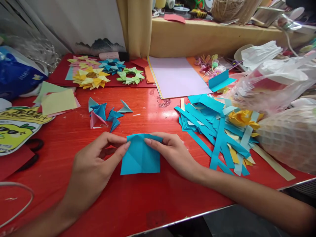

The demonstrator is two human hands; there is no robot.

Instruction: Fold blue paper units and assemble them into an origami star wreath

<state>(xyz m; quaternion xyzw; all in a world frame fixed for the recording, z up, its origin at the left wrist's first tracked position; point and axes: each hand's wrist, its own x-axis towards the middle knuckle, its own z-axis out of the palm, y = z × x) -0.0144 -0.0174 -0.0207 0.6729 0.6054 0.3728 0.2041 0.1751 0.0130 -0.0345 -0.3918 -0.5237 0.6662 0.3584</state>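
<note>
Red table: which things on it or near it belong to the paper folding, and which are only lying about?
Likely in the job:
creased blue sheet, held by left hand and right hand
small folded pieces
folded paper rings

Likely just lying about:
dark blue package
twine ball
clear plastic bag

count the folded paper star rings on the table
4: the pink-and-yellow ring at the back left, the yellow ring in front of it, the blue ring beside them, and the green ring rightmost. Any hidden beneath others can't be seen.
</note>
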